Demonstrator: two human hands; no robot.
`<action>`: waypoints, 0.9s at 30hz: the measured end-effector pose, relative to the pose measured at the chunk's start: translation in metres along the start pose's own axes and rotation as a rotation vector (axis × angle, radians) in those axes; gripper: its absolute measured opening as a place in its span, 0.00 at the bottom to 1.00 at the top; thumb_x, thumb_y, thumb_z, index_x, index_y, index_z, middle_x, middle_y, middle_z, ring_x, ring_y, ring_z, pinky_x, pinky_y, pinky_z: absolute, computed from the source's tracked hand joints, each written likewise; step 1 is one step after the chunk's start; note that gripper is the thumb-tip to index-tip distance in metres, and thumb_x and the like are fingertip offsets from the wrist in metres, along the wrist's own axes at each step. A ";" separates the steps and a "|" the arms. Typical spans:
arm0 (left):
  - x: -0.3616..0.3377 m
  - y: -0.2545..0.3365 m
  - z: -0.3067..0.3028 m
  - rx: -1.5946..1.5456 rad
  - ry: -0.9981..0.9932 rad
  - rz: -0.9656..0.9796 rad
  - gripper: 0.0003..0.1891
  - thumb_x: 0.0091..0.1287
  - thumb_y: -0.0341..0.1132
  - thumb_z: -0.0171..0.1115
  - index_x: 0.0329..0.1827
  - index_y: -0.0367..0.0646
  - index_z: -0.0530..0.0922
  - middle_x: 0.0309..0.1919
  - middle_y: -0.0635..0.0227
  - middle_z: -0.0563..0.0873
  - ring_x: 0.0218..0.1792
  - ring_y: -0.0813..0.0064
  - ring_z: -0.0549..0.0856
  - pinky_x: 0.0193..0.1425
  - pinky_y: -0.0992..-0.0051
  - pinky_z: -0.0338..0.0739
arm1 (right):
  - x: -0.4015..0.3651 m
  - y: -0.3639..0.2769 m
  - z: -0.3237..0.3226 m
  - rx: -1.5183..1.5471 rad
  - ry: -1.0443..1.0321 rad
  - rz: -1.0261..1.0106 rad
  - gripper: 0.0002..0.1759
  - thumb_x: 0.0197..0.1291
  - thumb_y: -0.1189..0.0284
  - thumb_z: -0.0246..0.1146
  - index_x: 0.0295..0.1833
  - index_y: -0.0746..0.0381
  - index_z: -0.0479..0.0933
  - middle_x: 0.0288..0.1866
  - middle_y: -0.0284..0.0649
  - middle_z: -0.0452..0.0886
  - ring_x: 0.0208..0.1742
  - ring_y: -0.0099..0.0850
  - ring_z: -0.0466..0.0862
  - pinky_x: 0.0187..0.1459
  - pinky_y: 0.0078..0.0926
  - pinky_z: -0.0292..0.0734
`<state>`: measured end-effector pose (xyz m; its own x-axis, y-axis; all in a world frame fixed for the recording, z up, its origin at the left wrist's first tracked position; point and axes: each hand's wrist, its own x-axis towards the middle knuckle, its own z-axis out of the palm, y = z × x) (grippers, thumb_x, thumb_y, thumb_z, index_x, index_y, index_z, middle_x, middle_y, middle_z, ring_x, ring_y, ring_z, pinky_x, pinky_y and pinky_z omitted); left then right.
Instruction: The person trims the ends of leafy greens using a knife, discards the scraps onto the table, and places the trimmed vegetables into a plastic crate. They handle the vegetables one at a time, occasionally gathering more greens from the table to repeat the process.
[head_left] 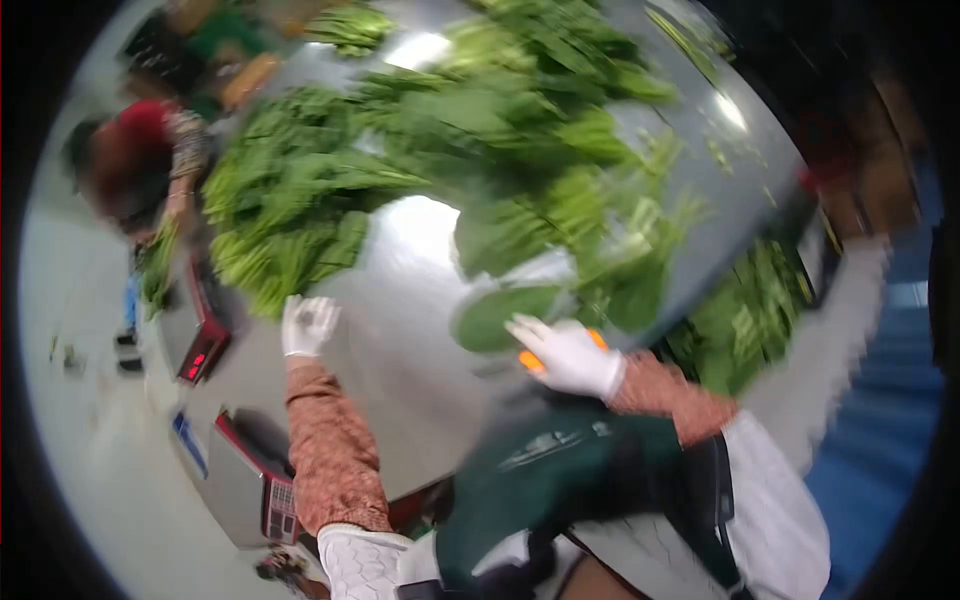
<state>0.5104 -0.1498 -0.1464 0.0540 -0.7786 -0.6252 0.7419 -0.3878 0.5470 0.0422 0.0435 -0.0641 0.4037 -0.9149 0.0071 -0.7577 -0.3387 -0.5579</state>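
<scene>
My left hand (310,325), in a white glove, is just below the stem ends of a bundle of leafy greens (265,270). Its fingers are half curled and somewhat apart, with nothing visible in them. My right hand (572,358), also gloved, is closed around an orange thing (532,362) that shows on both sides of the hand; its kind is hidden. The fingertips of this hand reach the edge of a broad green leaf (508,318) on the metal table (420,330). More loose greens (610,240), blurred, lie beyond it.
A large heap of greens (480,120) covers the far side of the table. At left are two red-edged scales (205,345), the nearer with a keypad (280,510). Another person (135,160) at far left holds a bunch of greens (158,265). More greens (745,320) lie low at right.
</scene>
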 end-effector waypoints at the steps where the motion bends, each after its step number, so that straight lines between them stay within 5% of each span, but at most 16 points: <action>1: -0.024 -0.019 0.021 0.123 0.021 0.043 0.27 0.71 0.50 0.62 0.58 0.31 0.73 0.72 0.48 0.67 0.74 0.53 0.67 0.76 0.52 0.65 | -0.005 0.004 -0.007 0.050 -0.086 0.037 0.36 0.54 0.67 0.68 0.68 0.68 0.66 0.68 0.55 0.71 0.41 0.51 0.85 0.41 0.44 0.81; 4: -0.056 -0.066 0.023 0.165 0.030 0.061 0.34 0.74 0.49 0.58 0.71 0.30 0.63 0.72 0.48 0.67 0.74 0.54 0.66 0.76 0.55 0.66 | -0.005 0.025 0.006 -0.129 -0.083 -0.001 0.50 0.47 0.68 0.72 0.76 0.66 0.58 0.72 0.67 0.63 0.29 0.43 0.86 0.34 0.39 0.81; 8: -0.093 -0.125 0.023 0.146 0.032 0.061 0.33 0.77 0.49 0.53 0.73 0.31 0.61 0.72 0.49 0.68 0.72 0.54 0.68 0.76 0.56 0.66 | 0.018 0.061 0.015 -0.162 -0.060 0.010 0.51 0.50 0.69 0.70 0.79 0.58 0.54 0.75 0.67 0.58 0.34 0.45 0.86 0.39 0.42 0.81; 14: -0.126 -0.204 0.056 0.170 0.005 0.043 0.32 0.75 0.49 0.55 0.72 0.32 0.64 0.71 0.51 0.70 0.70 0.55 0.70 0.75 0.56 0.66 | -0.031 0.155 -0.012 -0.183 -0.086 0.157 0.36 0.54 0.68 0.69 0.69 0.61 0.66 0.70 0.51 0.68 0.43 0.42 0.87 0.36 0.39 0.83; 18: -0.129 -0.237 0.088 0.265 0.016 0.028 0.29 0.76 0.50 0.54 0.69 0.35 0.68 0.67 0.54 0.74 0.66 0.58 0.74 0.73 0.57 0.68 | -0.119 0.222 -0.059 -0.249 0.051 0.431 0.19 0.53 0.66 0.69 0.47 0.60 0.72 0.50 0.47 0.76 0.36 0.46 0.86 0.35 0.45 0.82; 27: -0.126 -0.304 0.182 0.548 -0.111 0.000 0.28 0.76 0.48 0.55 0.68 0.34 0.68 0.60 0.57 0.79 0.54 0.65 0.81 0.63 0.64 0.73 | -0.299 0.320 -0.108 -0.397 0.129 0.771 0.15 0.50 0.68 0.70 0.41 0.61 0.75 0.45 0.45 0.77 0.36 0.48 0.85 0.38 0.45 0.81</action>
<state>0.1566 -0.0233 -0.1323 -0.0384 -0.8147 -0.5787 0.2844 -0.5641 0.7752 -0.3762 0.1849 -0.1546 -0.3372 -0.9301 -0.1457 -0.9278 0.3546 -0.1158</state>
